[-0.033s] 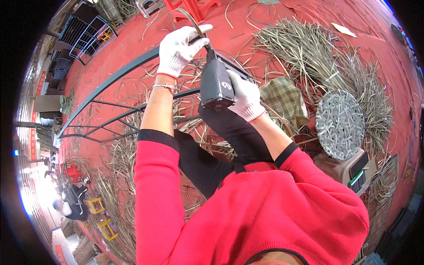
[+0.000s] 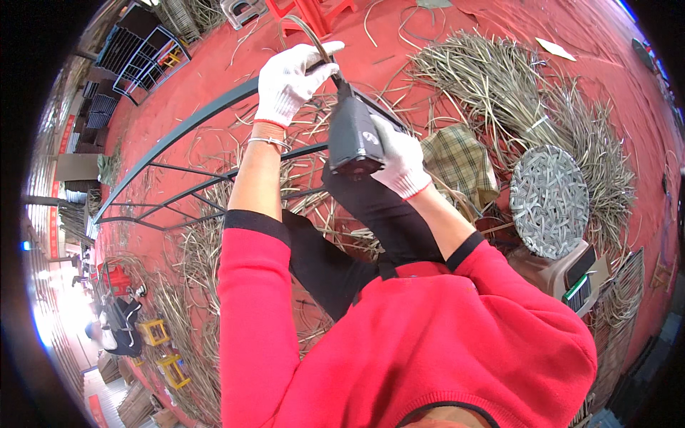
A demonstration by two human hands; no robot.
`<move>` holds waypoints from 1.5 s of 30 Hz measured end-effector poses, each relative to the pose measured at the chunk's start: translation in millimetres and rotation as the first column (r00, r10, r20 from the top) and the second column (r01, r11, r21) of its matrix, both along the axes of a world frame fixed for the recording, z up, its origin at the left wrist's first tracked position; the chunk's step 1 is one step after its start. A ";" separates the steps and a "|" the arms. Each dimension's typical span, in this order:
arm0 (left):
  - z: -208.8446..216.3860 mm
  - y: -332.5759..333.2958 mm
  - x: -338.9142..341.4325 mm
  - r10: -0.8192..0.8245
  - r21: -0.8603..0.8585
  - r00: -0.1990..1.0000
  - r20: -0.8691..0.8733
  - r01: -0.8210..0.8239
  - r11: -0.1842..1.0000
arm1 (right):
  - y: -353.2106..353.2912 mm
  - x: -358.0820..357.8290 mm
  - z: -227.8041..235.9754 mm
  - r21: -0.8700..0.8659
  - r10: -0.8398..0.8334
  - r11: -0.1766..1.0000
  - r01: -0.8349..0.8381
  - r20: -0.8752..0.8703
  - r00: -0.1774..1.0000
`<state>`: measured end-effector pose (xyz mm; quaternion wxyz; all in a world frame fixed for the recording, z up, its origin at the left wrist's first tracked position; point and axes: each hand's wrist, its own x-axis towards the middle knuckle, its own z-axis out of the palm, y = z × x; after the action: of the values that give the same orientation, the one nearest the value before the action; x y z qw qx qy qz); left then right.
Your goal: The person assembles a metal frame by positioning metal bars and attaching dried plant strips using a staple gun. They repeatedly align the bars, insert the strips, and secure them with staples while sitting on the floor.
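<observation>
My left hand (image 2: pixel 292 78), in a white glove, is closed around a thin rattan strip (image 2: pixel 312 37) and presses it against the top of a curved dark metal frame (image 2: pixel 178 128). My right hand (image 2: pixel 401 162), also gloved, grips a dark grey hand-held power tool (image 2: pixel 352 137). The tool's nose points up at the spot where the left hand holds the strip. Both arms wear red sleeves. A black apron lies over my lap below the tool.
Loose rattan strips litter the red floor, with a large bundle (image 2: pixel 499 78) at the upper right. A round woven disc (image 2: pixel 549 200) rests on a beige stool (image 2: pixel 564 274), beside a plaid cloth (image 2: pixel 460 160). Metal frames (image 2: pixel 135 50) stand upper left, yellow stools (image 2: pixel 153 332) lower left.
</observation>
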<state>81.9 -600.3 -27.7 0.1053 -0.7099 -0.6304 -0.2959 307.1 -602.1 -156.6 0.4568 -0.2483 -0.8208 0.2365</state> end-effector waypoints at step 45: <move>-146.5 -204.3 179.6 0.331 -0.462 0.475 0.815 0.189 0.866 | 19.2 160.7 -64.9 -0.481 -0.160 0.859 0.177 0.077 0.984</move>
<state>261.5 -804.5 -174.2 -0.4038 -0.4306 -0.6768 -0.4399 467.8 -582.9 -221.6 0.3848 -0.4296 -0.7180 0.3897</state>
